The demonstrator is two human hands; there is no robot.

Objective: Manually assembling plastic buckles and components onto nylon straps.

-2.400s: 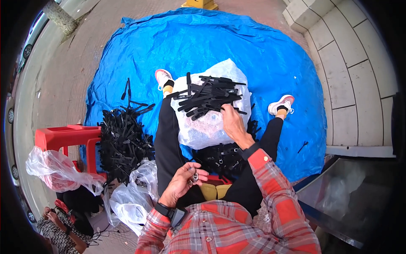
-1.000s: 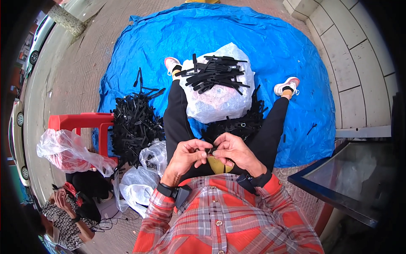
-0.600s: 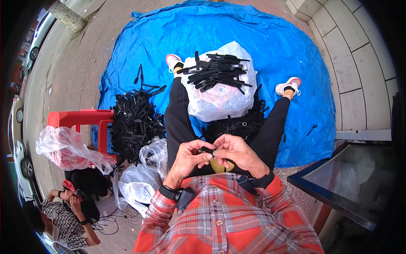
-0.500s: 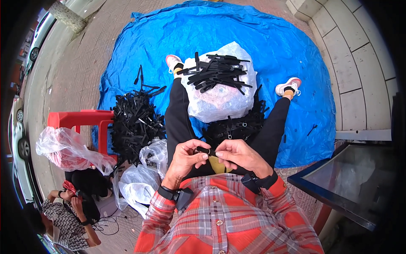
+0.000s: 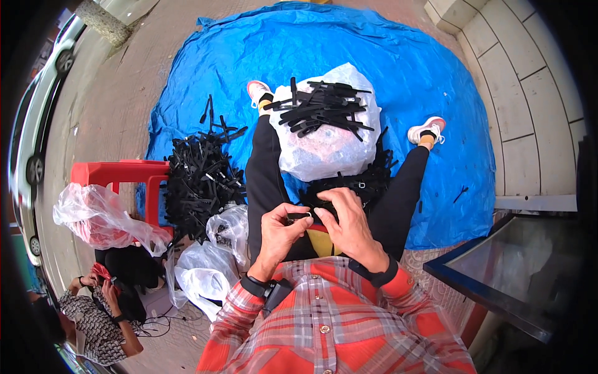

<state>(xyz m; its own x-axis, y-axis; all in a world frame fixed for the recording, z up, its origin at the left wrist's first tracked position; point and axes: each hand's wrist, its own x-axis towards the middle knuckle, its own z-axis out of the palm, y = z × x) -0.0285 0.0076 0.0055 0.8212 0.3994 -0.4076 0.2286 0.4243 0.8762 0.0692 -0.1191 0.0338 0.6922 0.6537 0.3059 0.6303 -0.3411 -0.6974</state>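
Observation:
My left hand pinches a short black strap between thumb and fingertips, over my lap. A small pale bit, perhaps a ring or buckle, shows at the strap's right end. Beside that end is my right hand, its index finger lifted away from the thumb and nothing visible between them. Beyond my hands, a stuffed white plastic bag stands between my legs, with a heap of black straps on top. A pile of black straps with buckles lies at the bag's near side, partly hidden by my right hand.
A larger strap pile lies left of my leg on a blue tarp. Clear plastic bags and a red stool are at the left. Another person works at lower left. A blue-framed glass panel stands right.
My right hand has let go of the strap's right end, lifting its index finger up and away. My left hand keeps its pinch on the strap.

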